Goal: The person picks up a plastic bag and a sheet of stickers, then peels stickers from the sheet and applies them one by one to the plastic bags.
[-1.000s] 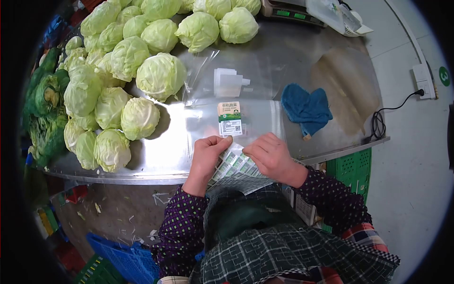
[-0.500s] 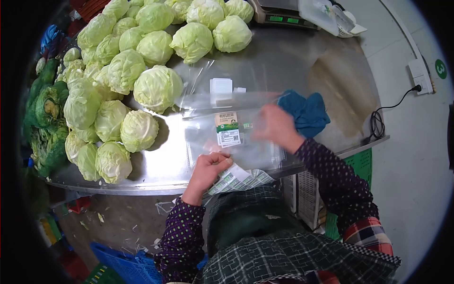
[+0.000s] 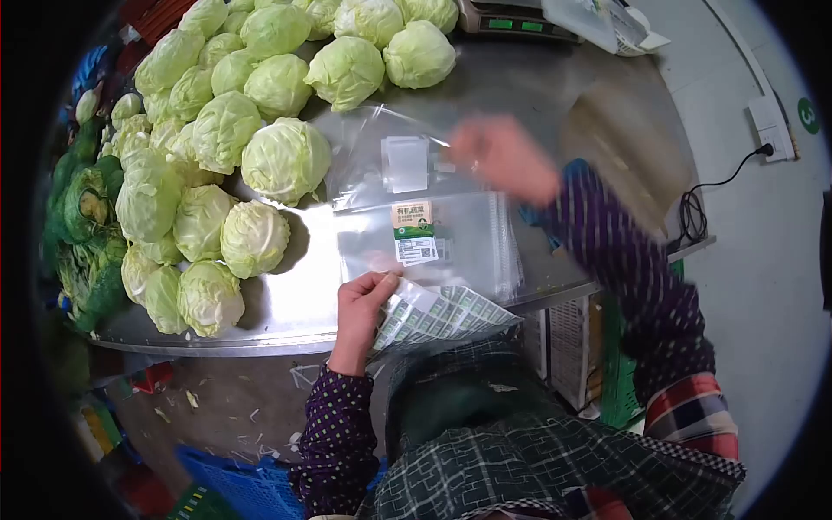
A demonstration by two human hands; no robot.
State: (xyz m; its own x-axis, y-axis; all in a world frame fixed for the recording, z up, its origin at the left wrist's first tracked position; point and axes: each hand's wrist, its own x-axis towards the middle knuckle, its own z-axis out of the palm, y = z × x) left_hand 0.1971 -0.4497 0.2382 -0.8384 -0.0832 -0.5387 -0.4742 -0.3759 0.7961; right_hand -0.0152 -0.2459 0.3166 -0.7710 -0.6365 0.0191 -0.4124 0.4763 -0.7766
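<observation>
My left hand pinches a sheet of small green-and-white stickers at the near edge of the steel table. Just beyond it lies a stack of clear plastic bags, the top one showing a printed label. My right hand is blurred by motion over the far side of the table. Its fingers meet the raised edge of a clear bag, which carries a white patch.
Many pale green cabbages are heaped on the left and far side of the table, with darker leafy greens at the far left. A scale stands at the back. A blue cloth, a wall socket with its cable, and green crates are at the right.
My right hand left the sticker sheet, crossed the bag stack and swung up to the far bag. My left hand kept hold of the sheet near the table edge.
</observation>
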